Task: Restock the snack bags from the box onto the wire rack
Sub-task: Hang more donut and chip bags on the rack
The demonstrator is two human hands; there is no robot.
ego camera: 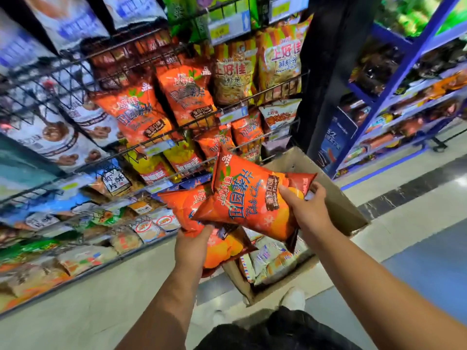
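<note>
- The wire rack [63,79] fills the left and middle of the view, its black tiers packed with snack bags. Most of the left side is blurred.
- The pale floor [113,286] runs below the rack and out to the right.
- A blue shelving unit [381,97] stands at the right, beyond a black pillar [326,72] at the rack's end.
- The cardboard box [338,205] sits open on the floor at the foot of the rack, just in front of the person. Pale snack bags [270,261] lie inside it.
- On the rack's middle tier, two orange chip bags [141,117] stand side by side, leaning back against the wire. Yellow-striped cracker bags [232,74] stand to their right.
- The top orange bag [247,200] is held in the air above the box and in front of the rack's lower tiers. It is tilted, with its printed face to the camera.
- A second orange bag [182,205] lies under it, touching it and partly covered by it.
- The right hand [305,208] grips the top bag at its right end, thumb pressed on the front and fingers curled round the edge behind.
- The left hand [192,246] holds the second bag from below. The back of the hand faces the camera and the fingers are hidden behind the bag.
- A white shoe [294,298] shows just beside the near corner of the box.
- Price tags [228,30] are clipped to the front wires of the tiers. Their print is too blurred to read.
</note>
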